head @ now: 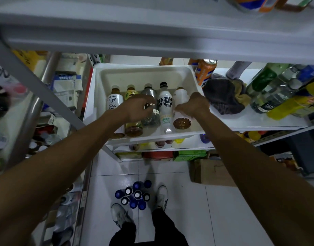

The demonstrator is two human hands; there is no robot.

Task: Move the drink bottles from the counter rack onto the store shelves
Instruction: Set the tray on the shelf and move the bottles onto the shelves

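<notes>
A white plastic tray (145, 71) sits on the middle shelf and holds several drink bottles lying side by side. From left: a white-labelled tea bottle (113, 101), a yellow-green tea bottle (133, 126), a dark soda bottle (151, 118), a white Sprite bottle (165, 107) and a white bottle (181, 119) with a brown base. My left hand (135, 109) curls its fingers over the yellow-green and soda bottles. My right hand (193, 104) grips the white bottle at the tray's right side.
A dark crumpled cloth (223, 95) lies right of the tray, next to an orange can (205, 71) and green and clear bottles (271, 87). Several blue-capped bottles (135, 195) stand on the tiled floor between my shoes. A white shelf (152, 23) overhangs above.
</notes>
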